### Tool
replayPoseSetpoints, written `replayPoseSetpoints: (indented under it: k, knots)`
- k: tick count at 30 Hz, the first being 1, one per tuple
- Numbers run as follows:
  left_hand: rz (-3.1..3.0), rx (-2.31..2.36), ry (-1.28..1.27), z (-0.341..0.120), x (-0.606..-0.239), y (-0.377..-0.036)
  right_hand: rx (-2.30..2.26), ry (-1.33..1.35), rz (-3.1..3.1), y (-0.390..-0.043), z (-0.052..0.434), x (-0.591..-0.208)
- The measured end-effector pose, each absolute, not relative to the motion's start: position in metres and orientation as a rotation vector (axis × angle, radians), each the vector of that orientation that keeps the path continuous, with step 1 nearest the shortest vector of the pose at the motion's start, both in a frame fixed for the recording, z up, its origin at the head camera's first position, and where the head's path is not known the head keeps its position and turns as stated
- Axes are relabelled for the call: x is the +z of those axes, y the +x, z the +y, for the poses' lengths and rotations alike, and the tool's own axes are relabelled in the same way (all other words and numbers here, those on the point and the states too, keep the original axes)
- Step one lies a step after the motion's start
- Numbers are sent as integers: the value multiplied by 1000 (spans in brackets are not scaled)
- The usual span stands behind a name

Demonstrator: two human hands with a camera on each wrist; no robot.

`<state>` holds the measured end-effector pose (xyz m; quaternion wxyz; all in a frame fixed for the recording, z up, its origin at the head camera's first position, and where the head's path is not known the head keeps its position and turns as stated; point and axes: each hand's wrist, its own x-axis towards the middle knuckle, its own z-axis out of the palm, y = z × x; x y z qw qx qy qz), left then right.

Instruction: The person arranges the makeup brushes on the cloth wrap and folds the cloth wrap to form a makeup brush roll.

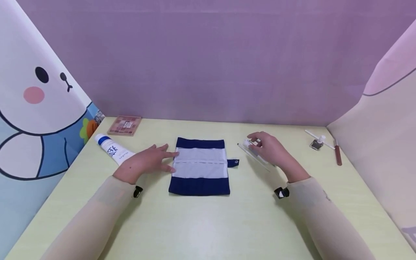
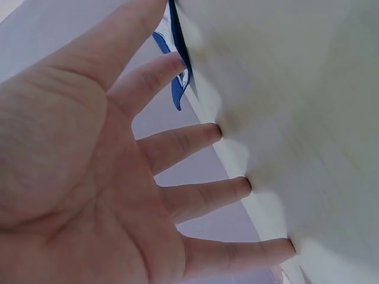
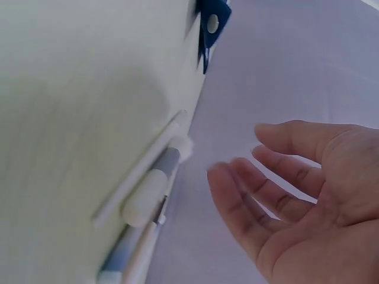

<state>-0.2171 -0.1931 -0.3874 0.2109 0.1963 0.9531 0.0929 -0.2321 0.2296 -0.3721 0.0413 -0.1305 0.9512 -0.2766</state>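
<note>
A navy and white fabric pouch [image 1: 199,162] lies spread flat, its snap tab [image 1: 233,163] sticking out to the right. My left hand [image 1: 147,160] has its fingers spread, with thumb and forefinger at the pouch's left edge; in the left wrist view the other fingertips rest on the table. Over a group of slim items my right hand [image 1: 271,148] hovers with fingers loosely bent and nothing between them. Below it lie a thin white stick [image 3: 139,168], a white tube with a grey band [image 3: 148,192] and a slim brush-like stick [image 3: 142,248].
To the left lie a white squeeze tube [image 1: 113,148] with blue markings and a pink palette [image 1: 125,125]. On the right a small dark bottle with a white cap [image 1: 321,139] stands by a white stick [image 1: 311,134] and a brown-handled tool [image 1: 338,155]. Cloth walls border the table.
</note>
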Motion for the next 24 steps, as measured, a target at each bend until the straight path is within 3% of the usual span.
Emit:
replayPoseSetpoints:
  k: [24]
  knots:
    - [2632, 263, 551, -192, -385, -215, -695, -459, 2819, -247, 221, -395]
